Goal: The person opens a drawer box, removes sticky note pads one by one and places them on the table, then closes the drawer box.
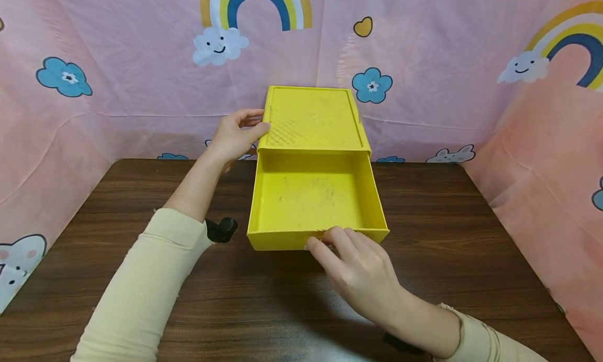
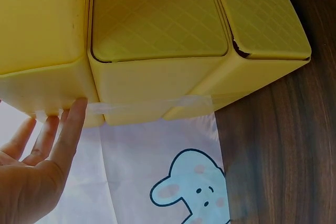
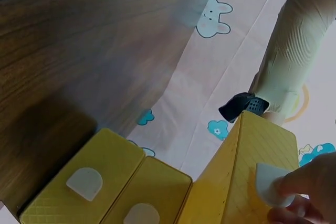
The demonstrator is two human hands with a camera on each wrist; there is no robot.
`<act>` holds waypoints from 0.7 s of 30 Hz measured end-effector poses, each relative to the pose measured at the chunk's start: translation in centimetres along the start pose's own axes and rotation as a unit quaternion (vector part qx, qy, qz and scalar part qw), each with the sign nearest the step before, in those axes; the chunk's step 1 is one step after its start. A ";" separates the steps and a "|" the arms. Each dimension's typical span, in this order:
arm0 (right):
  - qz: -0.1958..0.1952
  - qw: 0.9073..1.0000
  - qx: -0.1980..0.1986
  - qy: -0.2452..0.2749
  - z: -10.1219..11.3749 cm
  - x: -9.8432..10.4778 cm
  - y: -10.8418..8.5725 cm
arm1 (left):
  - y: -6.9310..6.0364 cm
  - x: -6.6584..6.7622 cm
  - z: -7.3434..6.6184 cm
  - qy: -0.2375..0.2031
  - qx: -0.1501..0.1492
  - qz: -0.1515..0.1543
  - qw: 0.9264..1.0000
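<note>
A yellow drawer unit point(image 1: 311, 119) stands at the back of the table, its top drawer point(image 1: 311, 200) pulled far out and holding nothing but dark marks. My left hand point(image 1: 235, 134) rests against the unit's left side near the top, thumb at the upper edge; in the left wrist view the fingers of that hand point(image 2: 44, 150) lie fairly straight against the yellow side point(image 2: 152, 87). At the front of the pulled-out drawer, my right hand point(image 1: 363, 273) pinches its pale handle point(image 3: 270, 184), seen in the right wrist view.
Two lower drawer fronts point(image 3: 118, 156) with pale handles point(image 3: 85, 183) sit closed below. Behind the dark wooden table point(image 1: 212, 299) hangs a pink patterned cloth point(image 1: 155, 53), close to the unit's back. Clear tape point(image 2: 184, 102) crosses the unit's side.
</note>
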State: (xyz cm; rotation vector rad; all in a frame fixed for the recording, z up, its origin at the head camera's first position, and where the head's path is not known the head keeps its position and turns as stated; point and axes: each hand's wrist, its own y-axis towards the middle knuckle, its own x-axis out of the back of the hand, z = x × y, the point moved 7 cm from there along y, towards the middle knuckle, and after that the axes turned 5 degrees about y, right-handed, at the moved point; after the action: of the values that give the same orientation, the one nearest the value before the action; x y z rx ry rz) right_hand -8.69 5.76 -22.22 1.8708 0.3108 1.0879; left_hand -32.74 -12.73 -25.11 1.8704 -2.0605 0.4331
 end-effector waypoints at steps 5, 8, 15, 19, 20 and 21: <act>0.004 1.000 -0.005 -0.003 -0.5 -0.4 -0.2 | -0.1 0.0 0.0 0.003 -0.001 0.001 1.000; 0.005 1.000 -0.007 -0.001 -0.8 -0.6 -0.2 | 0.0 0.0 0.0 0.004 -0.003 0.001 1.000; 0.006 1.000 -0.010 0.001 -1.5 -1.2 -0.3 | 0.0 -0.1 0.0 0.000 -0.008 -0.002 1.000; 0.012 1.000 -0.013 0.001 -1.9 -1.6 -0.4 | -0.1 -0.1 0.0 -0.002 -0.010 -0.002 1.000; 0.011 1.000 -0.014 0.002 -2.0 -1.7 -0.4 | -0.1 -0.1 0.0 -0.002 -0.010 -0.002 1.000; 0.011 1.000 -0.015 0.002 -2.1 -1.8 -0.4 | -0.1 0.0 0.0 -0.001 -0.010 -0.003 1.000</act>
State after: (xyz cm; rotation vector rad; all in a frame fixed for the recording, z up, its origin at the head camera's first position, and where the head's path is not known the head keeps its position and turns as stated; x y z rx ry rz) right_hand -11.32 6.16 -23.19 1.8497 0.2755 1.1045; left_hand -32.65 -12.70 -25.14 1.8659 -2.0528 0.4074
